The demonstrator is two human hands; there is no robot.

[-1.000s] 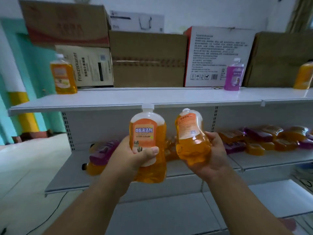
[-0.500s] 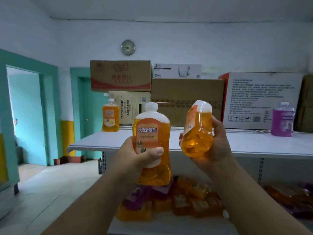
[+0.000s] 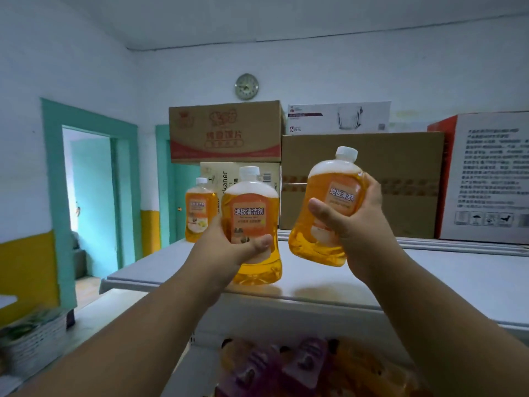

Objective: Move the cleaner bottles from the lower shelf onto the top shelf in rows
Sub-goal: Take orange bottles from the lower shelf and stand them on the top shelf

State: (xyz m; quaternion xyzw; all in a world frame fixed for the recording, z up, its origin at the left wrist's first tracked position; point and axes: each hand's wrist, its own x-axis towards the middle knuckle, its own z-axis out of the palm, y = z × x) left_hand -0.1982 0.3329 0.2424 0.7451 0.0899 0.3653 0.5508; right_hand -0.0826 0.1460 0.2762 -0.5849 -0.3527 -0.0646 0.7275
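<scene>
Wrapping round an orange cleaner bottle each, the fingers are clamped on both sides. The left hand (image 3: 229, 250) grips the left bottle (image 3: 252, 227) low on its body, thumb pressed across the foot of the orange label; this bottle stands upright, its base at or just above the near part of the top shelf (image 3: 429, 282), and whether it touches cannot be told. The right hand (image 3: 352, 224) holds the right bottle (image 3: 329, 207) from the right, thumb across the label's lower left; this bottle tilts with its white cap leaning right and is clear of the shelf.

Farther back at the left end of the top shelf stands a third orange bottle (image 3: 199, 210), upright and just left of the left-hand bottle. Behind it along the far edge are stacked cardboard boxes (image 3: 363, 181), with a white printed box (image 3: 492, 179) at the right. A round clock (image 3: 246, 86) hangs on the far wall above them.

Below, near the bottom edge, the lower shelf bottles (image 3: 300, 365), orange and purple, lie blurred in a heap. A green door frame (image 3: 51, 179) stands at left.
</scene>
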